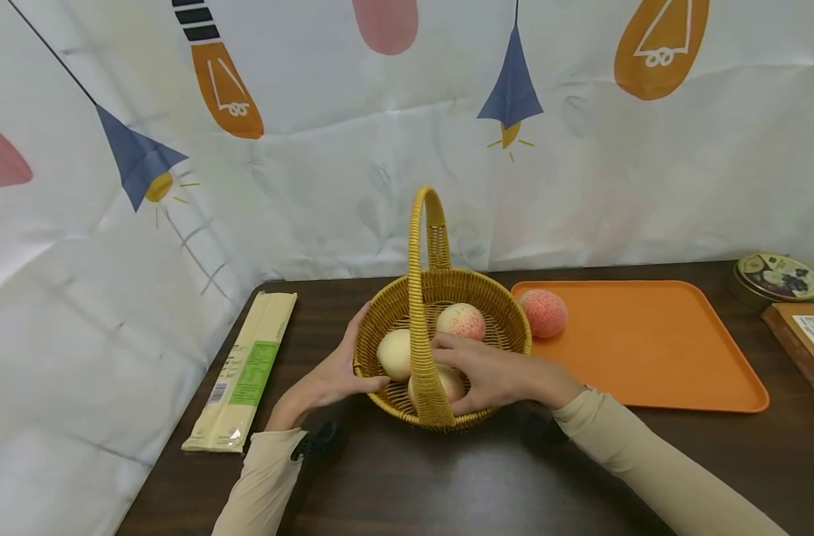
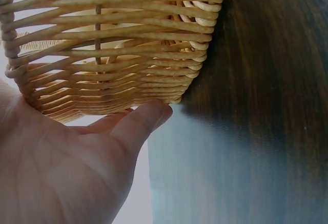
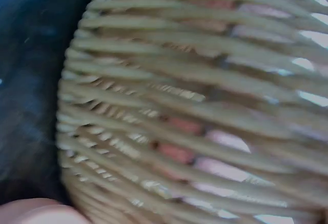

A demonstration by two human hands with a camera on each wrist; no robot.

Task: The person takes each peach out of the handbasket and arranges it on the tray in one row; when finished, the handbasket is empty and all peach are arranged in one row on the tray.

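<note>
A yellow wicker basket (image 1: pixel 474 279) with a tall arched handle stands on the table, holding several peaches. My left hand (image 1: pixel 333 372) grips its left side, thumb at the front rim; the left wrist view has the thumb (image 2: pixel 146 119) along the woven edge. Reaching inside from the right, my right hand (image 1: pixel 484 372) has its fingers and thumb around the front peach (image 1: pixel 450 383), which the handle partly covers. A cream peach (image 1: pixel 395 354) lies left of it and a pink-speckled peach (image 1: pixel 462 320) behind. The right wrist view shows mostly blurred basket weave (image 3: pixel 169 96).
An orange tray (image 1: pixel 648 342) lies right of the basket, with a pink peach (image 1: pixel 544 313) at its left end. Beyond it are a round tin (image 1: pixel 778 279) and a brown box with a white label (image 1: pixel 805 335). A flat noodle-like packet (image 1: pixel 246 368) lies at left.
</note>
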